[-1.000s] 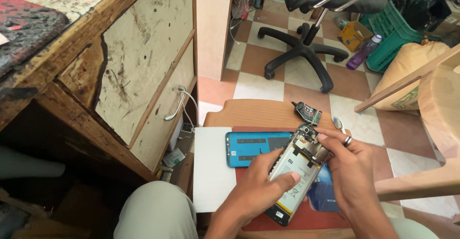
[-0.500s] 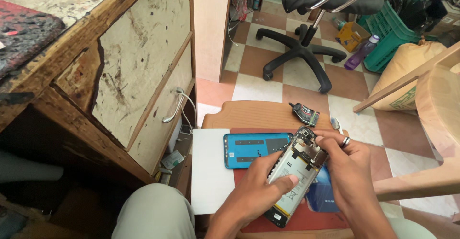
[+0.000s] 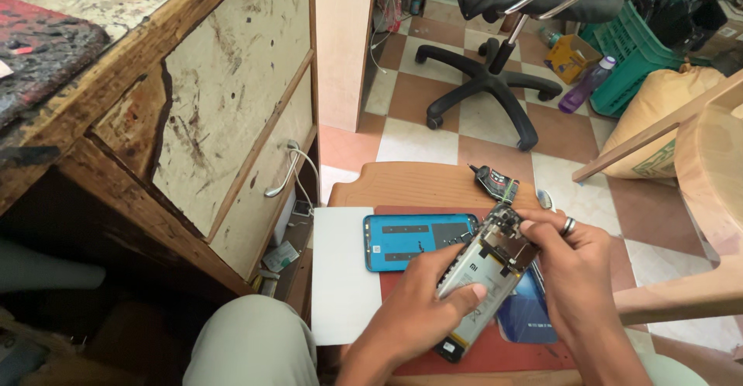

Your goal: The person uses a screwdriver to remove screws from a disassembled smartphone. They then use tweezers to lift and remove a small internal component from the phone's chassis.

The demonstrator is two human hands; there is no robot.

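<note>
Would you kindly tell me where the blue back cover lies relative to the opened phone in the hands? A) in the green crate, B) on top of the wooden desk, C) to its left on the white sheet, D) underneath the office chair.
C: the blue back cover lies flat, partly on the white sheet, just left of the opened phone that the left hand and right hand hold.

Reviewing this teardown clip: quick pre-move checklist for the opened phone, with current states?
1. Opened phone gripped by both hands: ok.
2. Left hand supports its lower half, thumb across the battery: ok.
3. Right hand fingers at its top end: ok.
4. Blue back cover off, lying apart on the white sheet: ok.
5. Small black tool beyond, within reach: ok.
6. Screws or connectors freed: cannot tell.
</note>
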